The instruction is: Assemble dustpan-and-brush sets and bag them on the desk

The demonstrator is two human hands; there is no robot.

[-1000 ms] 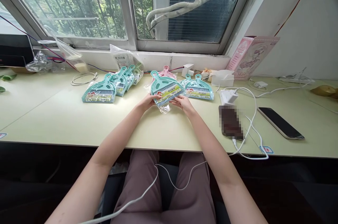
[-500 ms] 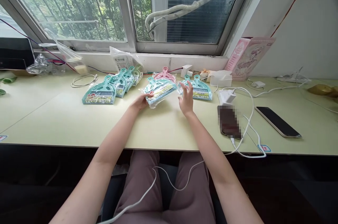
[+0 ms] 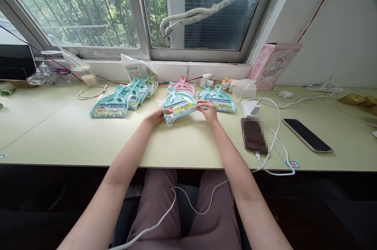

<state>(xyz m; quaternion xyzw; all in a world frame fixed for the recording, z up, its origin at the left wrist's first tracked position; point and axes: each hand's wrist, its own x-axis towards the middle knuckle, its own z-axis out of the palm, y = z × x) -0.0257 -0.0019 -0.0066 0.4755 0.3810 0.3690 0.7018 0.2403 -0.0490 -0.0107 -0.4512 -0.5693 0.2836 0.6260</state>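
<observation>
Between my hands is a teal mini dustpan and brush set (image 3: pixel 180 104) in clear plastic, its handle pointing away from me. My left hand (image 3: pixel 156 116) grips its left edge, thumb on top. The fingers of my right hand (image 3: pixel 208 111) pinch its right edge. Right behind it lies a pink dustpan set (image 3: pixel 182 84), partly covered. To the right, two teal dustpan sets (image 3: pixel 221 100) overlap. On the left, several wrapped dustpan sets (image 3: pixel 109 105) lie in an overlapping row, teal in front and a greener one (image 3: pixel 152 83) at the back.
A phone with a charging cable (image 3: pixel 253 135) and another phone (image 3: pixel 308 135) lie on the right of the pale table (image 3: pixel 73 140). White adapters (image 3: pixel 250 107), a tissue pack (image 3: pixel 244 87) and a pink box (image 3: pixel 275 65) stand behind. A plastic bag (image 3: pixel 134 67) leans by the window.
My right hand, raised with fingers spread before, has come down and taken the right edge of the teal set. The set has turned flatter towards me, with its handle and label showing.
</observation>
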